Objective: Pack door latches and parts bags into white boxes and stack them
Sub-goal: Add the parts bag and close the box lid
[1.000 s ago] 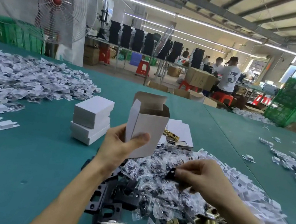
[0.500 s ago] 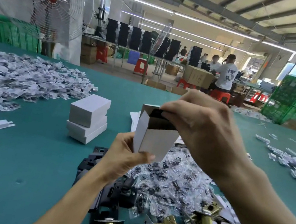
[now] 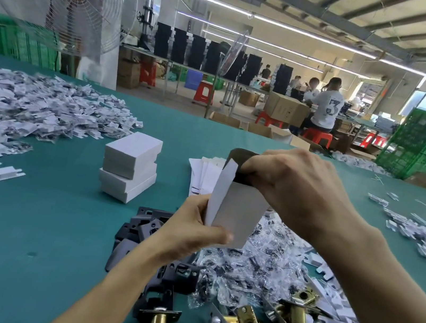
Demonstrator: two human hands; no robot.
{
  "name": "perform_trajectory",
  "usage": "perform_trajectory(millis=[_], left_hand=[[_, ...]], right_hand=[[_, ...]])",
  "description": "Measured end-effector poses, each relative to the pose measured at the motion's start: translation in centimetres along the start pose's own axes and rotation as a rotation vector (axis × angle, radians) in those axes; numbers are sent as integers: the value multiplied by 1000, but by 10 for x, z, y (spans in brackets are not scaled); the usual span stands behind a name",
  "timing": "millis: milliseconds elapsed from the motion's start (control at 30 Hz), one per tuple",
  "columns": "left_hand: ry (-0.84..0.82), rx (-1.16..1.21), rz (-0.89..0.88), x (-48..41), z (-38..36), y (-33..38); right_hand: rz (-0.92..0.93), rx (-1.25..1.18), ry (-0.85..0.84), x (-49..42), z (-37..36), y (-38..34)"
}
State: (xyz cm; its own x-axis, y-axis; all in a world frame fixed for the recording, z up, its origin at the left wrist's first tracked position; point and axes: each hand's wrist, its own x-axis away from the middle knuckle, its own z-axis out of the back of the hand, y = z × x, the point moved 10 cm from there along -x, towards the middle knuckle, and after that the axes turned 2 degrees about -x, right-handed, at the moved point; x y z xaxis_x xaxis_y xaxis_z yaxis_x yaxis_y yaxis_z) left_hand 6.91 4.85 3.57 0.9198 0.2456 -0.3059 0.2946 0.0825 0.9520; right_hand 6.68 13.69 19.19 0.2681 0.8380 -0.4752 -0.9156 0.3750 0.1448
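Bare table lies open from 7 to 9 o'clock of the box. From 4 to 6 o'clock, heaps crowd right up under it. The table's far edge runs across at 12 o'clock.

The one open box stands upright above the heaps. The left hand grips its lower end, thumb across the front. The right hand curls tight over its top, fingers on the dark flap. Whether they also pinch a bag is hidden.

One stack of shut white boxes stands at 9 o'clock, two or three high; the seams are unclear. Flat blanks lie at 11 o'clock, partly behind the box. Bags, black latches and brass latches are too tangled to count. The bottom edge cuts off the brass ones.
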Motion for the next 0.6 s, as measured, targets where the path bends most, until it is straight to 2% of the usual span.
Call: perform_trajectory(millis=[167,333,400,467,533,567,600], left_hand=[[11,43,-37,1,-1,5],[65,15,-51,0,4,4],[97,38,-43,0,7,3],[165,91,-17,0,15,2],[265,140,18,1,26,0],[319,159,30,2,32,-1],[373,172,38,4,39,-3]], right_hand=[[-43,-83,-16,-8,-1,-1],[-47,-196,-278,-12,-27,5],[-45,-366,-151,-10,-20,12],[-69,-536,171,0,0,28],[-169,-546,436,21,2,50],[-246,-509,475,30,-8,60],[-326,-467,404,35,-30,67]])
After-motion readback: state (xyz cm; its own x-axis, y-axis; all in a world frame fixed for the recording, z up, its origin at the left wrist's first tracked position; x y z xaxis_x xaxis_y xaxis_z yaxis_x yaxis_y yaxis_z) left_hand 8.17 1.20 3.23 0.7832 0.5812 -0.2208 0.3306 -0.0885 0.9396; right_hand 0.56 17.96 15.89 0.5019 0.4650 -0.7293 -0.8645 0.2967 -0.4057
